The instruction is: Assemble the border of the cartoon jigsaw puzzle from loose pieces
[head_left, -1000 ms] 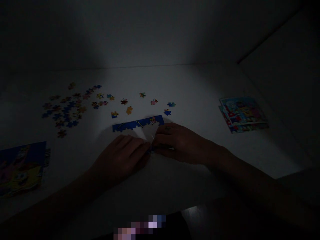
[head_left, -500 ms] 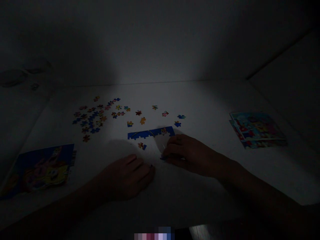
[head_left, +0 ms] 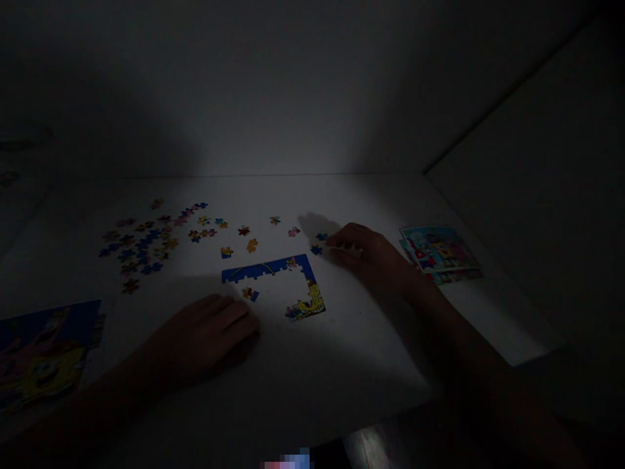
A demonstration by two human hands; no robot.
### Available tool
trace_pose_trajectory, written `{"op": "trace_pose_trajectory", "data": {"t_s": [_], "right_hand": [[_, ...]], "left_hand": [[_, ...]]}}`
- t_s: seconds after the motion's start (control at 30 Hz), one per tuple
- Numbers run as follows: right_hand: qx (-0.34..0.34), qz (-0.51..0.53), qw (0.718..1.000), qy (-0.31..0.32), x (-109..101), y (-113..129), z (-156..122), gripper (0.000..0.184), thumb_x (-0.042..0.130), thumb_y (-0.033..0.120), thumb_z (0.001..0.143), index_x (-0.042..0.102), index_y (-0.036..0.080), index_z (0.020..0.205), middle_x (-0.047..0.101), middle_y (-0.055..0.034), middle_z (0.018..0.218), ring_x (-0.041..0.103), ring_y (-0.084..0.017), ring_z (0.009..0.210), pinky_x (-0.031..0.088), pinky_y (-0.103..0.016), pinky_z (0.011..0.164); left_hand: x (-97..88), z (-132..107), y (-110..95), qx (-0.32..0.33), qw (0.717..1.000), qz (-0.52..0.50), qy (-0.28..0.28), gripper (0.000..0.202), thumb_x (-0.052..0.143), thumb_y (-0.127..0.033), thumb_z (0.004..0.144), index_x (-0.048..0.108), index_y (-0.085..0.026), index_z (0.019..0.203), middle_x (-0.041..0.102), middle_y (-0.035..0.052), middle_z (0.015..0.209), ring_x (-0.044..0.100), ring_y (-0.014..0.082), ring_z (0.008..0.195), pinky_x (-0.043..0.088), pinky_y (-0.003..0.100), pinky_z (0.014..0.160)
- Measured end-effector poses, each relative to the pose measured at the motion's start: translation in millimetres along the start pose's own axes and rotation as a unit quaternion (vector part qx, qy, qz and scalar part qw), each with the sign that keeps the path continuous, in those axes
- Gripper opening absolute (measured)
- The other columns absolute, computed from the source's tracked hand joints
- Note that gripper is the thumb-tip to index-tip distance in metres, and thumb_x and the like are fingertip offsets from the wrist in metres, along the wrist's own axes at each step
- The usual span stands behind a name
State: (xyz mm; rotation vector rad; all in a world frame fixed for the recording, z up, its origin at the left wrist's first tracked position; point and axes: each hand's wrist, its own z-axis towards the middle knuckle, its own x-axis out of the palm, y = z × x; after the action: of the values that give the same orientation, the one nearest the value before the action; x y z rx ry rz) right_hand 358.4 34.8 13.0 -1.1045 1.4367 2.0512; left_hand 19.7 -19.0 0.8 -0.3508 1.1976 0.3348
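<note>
The scene is very dark. A partly joined jigsaw border (head_left: 273,268), blue along the top with a yellow corner part at its right end, lies on the white table (head_left: 342,365). My left hand (head_left: 205,335) rests flat on the table just left of a loose piece (head_left: 250,294), fingers together and stretched out. My right hand (head_left: 368,251) reaches out past the border's right end, its fingertips at a small blue piece (head_left: 321,237). Whether it grips that piece is not visible.
Several loose pieces (head_left: 146,241) are scattered at the back left, with a few more (head_left: 252,245) behind the border. A picture sheet (head_left: 41,352) lies at the near left. Printed cards (head_left: 437,251) are stacked at the right. A wall stands behind.
My right hand left the spot beside the border and reached up and right to the loose blue pieces, uncovering the yellow corner part. My left hand slid back toward me.
</note>
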Motion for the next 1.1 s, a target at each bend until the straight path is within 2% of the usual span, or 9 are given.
{"op": "trace_pose_trajectory", "data": {"t_s": [0.07,0.13,0.3,0.4,0.6,0.77,0.97,1.1], "right_hand": [[0.019,-0.006,1.0,0.003,-2.6,-11.5,1.9,0.02,0.066,0.028,0.093,0.071,0.021,0.11,0.068,-0.0073,0.102,0.064,-0.02,0.09,0.053,-0.037,0.084],[0.009,-0.005,1.0,0.012,0.5,-17.0,3.1,0.025,0.065,0.03,0.093,0.07,0.021,0.116,0.067,-0.0083,0.107,0.064,-0.021,0.093,0.053,-0.038,0.086],[-0.04,-0.014,0.999,0.016,17.0,-15.8,4.6,0.033,0.061,0.037,0.097,0.069,0.021,0.125,0.066,-0.0107,0.114,0.062,-0.025,0.108,0.052,-0.045,0.097],[-0.06,-0.028,0.997,0.027,21.0,-15.1,5.4,0.032,0.056,0.035,0.098,0.07,0.022,0.124,0.066,-0.0104,0.115,0.061,-0.025,0.111,0.052,-0.043,0.098],[-0.042,-0.015,0.998,0.044,18.4,-15.9,6.2,0.027,0.056,0.034,0.097,0.071,0.019,0.115,0.066,-0.0101,0.11,0.061,-0.024,0.108,0.052,-0.043,0.096],[-0.008,0.005,0.999,0.049,16.4,-12.8,5.8,0.023,0.057,0.037,0.096,0.069,0.021,0.105,0.064,-0.0087,0.106,0.061,-0.024,0.104,0.052,-0.044,0.094],[0.02,0.011,0.998,0.06,14.0,-13.2,4.8,0.02,0.06,0.037,0.094,0.067,0.021,0.105,0.063,-0.0087,0.109,0.061,-0.023,0.101,0.052,-0.044,0.094],[0.015,0.008,0.998,0.053,14.7,-13.7,5.4,0.02,0.058,0.037,0.093,0.066,0.02,0.101,0.063,-0.01,0.107,0.061,-0.024,0.101,0.053,-0.045,0.092]], "left_hand": [[0.5,-1.2,3.0,-0.005,1.0,0.001,0.0,0.032,0.038,-0.023,0.108,0.068,-0.02,0.097,0.071,0.0031,0.088,0.063,0.0171,0.076,0.048,0.029,0.071],[2.3,-2.0,6.2,-0.013,1.0,-0.002,-0.006,0.033,0.037,-0.027,0.109,0.068,-0.02,0.1,0.072,0.0036,0.091,0.065,0.0175,0.079,0.051,0.029,0.072],[5.2,-4.4,14.2,-0.035,0.999,-0.039,0.007,0.036,0.047,-0.046,0.106,0.069,-0.019,0.11,0.074,0.0075,0.104,0.069,0.0196,0.091,0.057,0.032,0.08],[3.7,-5.5,15.7,-0.041,0.997,-0.053,0.029,0.037,0.054,-0.051,0.102,0.068,-0.019,0.113,0.074,0.0083,0.107,0.068,0.0215,0.097,0.058,0.035,0.085],[2.8,-2.1,7.3,-0.073,0.994,-0.078,0.033,0.031,0.051,-0.043,0.104,0.067,-0.018,0.113,0.07,0.0096,0.111,0.066,0.0237,0.099,0.055,0.038,0.084],[-2.4,0.6,4.4,-0.135,0.976,-0.143,0.095,0.028,0.062,-0.041,0.097,0.066,-0.022,0.117,0.066,0.0068,0.116,0.063,0.0231,0.101,0.052,0.037,0.086],[0.3,-0.1,7.9,-0.14,0.97,-0.177,0.089,0.023,0.06,-0.043,0.1,0.067,-0.024,0.11,0.067,0.0053,0.112,0.063,0.0225,0.101,0.05,0.036,0.086],[-0.3,1.7,10.3,-0.135,0.969,-0.185,0.093,0.018,0.065,-0.037,0.097,0.066,-0.024,0.109,0.067,0.0046,0.111,0.063,0.0227,0.103,0.049,0.036,0.087]]}}
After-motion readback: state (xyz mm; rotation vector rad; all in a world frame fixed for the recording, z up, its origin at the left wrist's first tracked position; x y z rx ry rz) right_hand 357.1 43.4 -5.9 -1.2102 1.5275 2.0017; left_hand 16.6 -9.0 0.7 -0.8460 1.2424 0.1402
